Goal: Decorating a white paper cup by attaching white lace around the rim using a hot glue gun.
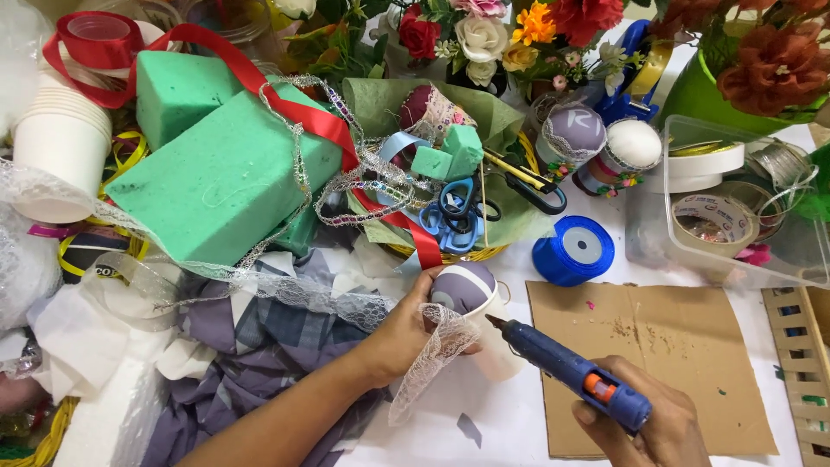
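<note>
My left hand (406,329) grips a white paper cup (494,342) topped with a purple fabric-covered ball (462,287), with a strip of white lace (437,355) draped over the fingers. My right hand (657,424) holds a blue glue gun (571,372) with an orange trigger. Its nozzle tip points at the cup's side, almost touching it. Both sit above a white table, beside a brown cardboard sheet (683,346).
Large green foam blocks (216,164) with red ribbon (285,95) and lace lie at the left. Blue scissors (454,216), a blue ribbon roll (572,251), stacked paper cups (56,147), a clear tape box (735,216), artificial flowers (484,35) and checked fabric (251,337) crowd around.
</note>
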